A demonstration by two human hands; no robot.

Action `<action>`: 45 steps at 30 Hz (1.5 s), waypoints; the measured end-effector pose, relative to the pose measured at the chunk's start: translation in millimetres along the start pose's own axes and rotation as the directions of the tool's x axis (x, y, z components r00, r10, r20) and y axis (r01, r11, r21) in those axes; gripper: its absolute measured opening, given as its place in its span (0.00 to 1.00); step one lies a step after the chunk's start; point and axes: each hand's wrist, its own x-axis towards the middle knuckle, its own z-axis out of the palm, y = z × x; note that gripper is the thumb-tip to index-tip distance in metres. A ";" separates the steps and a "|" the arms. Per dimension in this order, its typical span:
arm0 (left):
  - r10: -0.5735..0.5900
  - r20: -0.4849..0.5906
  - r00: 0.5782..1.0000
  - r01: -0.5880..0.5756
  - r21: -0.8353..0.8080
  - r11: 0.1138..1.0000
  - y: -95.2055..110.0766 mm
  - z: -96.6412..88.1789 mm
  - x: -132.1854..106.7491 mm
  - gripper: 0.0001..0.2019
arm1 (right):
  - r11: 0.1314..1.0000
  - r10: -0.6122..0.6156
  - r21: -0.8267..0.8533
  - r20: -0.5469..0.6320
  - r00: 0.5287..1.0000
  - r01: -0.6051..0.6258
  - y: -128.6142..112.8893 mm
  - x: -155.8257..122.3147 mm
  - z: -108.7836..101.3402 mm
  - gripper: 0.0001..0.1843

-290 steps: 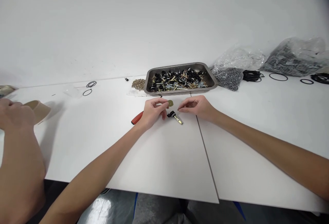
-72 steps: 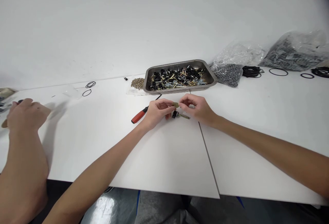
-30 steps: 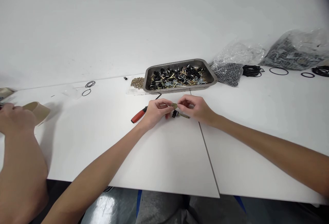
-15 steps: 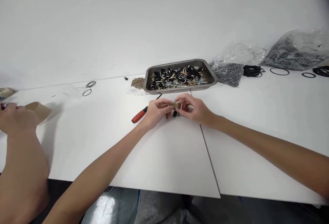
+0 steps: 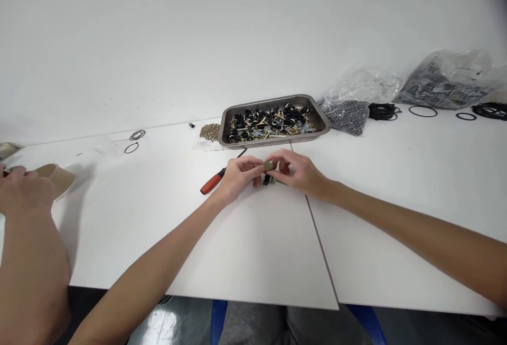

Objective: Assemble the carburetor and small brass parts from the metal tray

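My left hand (image 5: 236, 177) and my right hand (image 5: 298, 171) meet over the white table (image 5: 257, 244), just in front of a metal tray. Both pinch a small brass-coloured disc (image 5: 269, 165) between their fingertips. Under the fingers lies a small black part on a brass pin (image 5: 269, 179); I cannot tell whether a finger touches it. A red-handled screwdriver (image 5: 213, 182) lies on the table just left of my left hand.
The metal tray (image 5: 273, 120) holds several black and brass parts. A heap of small brass bits (image 5: 209, 131) sits left of it. Clear bags of dark parts (image 5: 439, 83) and black rings (image 5: 423, 111) lie at right. Two black rings (image 5: 134, 141) lie at left. Another person's hand (image 5: 24, 197) works at far left.
My hands have come together on the brass disc; earlier only the left held it while the right hovered apart. The view has shifted slightly. The other person's hand keeps moving at far left.
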 end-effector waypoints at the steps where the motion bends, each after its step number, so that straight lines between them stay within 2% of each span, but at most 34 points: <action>1: 0.004 0.005 1.000 -0.004 -0.004 1.000 0.3 -0.1 -0.2 0.15 | 1.000 0.000 -0.023 -0.004 1.000 0.000 -0.9 -0.2 -0.1 0.10; 9: -0.009 0.026 1.000 0.010 -0.025 1.000 1.7 -0.9 -0.7 0.13 | 0.993 0.020 -0.112 -0.014 1.000 -0.021 -1.3 -2.3 -0.9 0.12; 28: 0.014 0.016 1.000 -0.013 -0.017 1.000 -1.8 -1.3 0.0 0.14 | 0.997 0.061 -0.055 0.048 0.997 -0.059 -1.2 -2.4 -1.5 0.15; 40: 0.046 0.000 0.999 -0.045 0.143 0.989 0.4 2.4 -2.8 0.11 | 0.994 0.015 -0.111 0.065 0.998 -0.007 -2.0 -1.8 -1.8 0.08; 45: 0.055 0.001 0.998 -0.055 0.150 0.987 -1.3 1.7 -1.9 0.12 | 0.990 0.010 -0.143 0.053 0.999 -0.002 -1.6 -1.4 -0.5 0.06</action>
